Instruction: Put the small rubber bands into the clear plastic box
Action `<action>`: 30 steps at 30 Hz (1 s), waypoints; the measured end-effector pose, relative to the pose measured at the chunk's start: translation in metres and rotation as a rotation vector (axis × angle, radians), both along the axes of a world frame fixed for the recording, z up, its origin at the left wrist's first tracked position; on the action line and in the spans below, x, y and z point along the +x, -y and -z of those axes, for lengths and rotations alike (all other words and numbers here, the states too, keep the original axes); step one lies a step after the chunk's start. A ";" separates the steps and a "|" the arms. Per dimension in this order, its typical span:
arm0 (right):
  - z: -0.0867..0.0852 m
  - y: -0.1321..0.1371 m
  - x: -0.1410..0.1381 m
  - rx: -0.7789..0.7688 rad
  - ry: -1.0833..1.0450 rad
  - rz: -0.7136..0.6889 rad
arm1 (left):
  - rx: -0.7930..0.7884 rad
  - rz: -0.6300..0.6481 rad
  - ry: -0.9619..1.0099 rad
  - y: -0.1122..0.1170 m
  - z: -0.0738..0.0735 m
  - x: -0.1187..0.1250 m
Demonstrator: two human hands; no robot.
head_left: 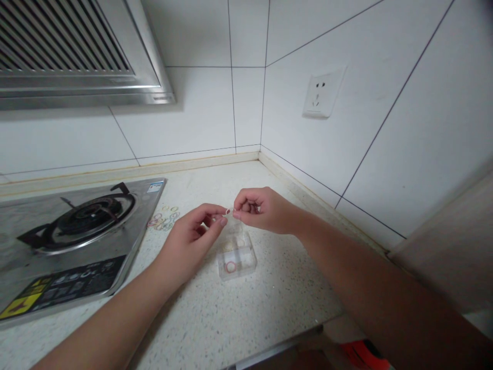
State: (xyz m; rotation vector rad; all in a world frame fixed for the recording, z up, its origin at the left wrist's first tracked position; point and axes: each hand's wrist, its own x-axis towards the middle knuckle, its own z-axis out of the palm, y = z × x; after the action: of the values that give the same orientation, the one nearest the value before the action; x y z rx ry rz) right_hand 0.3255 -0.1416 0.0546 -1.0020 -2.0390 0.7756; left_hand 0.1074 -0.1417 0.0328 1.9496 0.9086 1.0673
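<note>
My left hand (196,226) and my right hand (262,210) meet above the counter with their fingertips almost touching. Between them is a small, pale, reddish elastic band (227,211), pinched by the left thumb and forefinger. The right thumb and forefinger are pressed together at its other side; their exact hold is too small to see clearly. Just below the hands stands a clear plastic box (238,264) with compartments. A red ring-shaped band (230,266) lies in its near part. Left of my left hand is a loose pile of coloured bands (164,219), partly hidden by it.
A gas stove (88,216) is set into the speckled counter (215,318) at the left, under a range hood (77,51). Tiled walls meet in the corner behind, with a socket (321,95) on the right wall. An orange-red object (364,354) shows below the counter's front edge.
</note>
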 end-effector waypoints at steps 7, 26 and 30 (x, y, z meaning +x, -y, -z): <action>-0.002 0.003 -0.001 0.004 0.026 0.002 | 0.013 -0.004 -0.007 -0.001 0.002 -0.001; -0.001 0.001 -0.002 -0.195 0.061 -0.065 | 0.143 0.012 -0.062 -0.001 -0.002 0.000; -0.002 0.001 -0.002 -0.186 0.067 -0.053 | 0.183 0.006 -0.090 0.001 -0.005 0.000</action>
State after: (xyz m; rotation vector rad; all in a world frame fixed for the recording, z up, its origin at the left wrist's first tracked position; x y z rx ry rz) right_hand 0.3238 -0.1431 0.0565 -1.0932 -2.0863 0.9869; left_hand 0.1077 -0.1423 0.0374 2.1643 0.8785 1.0998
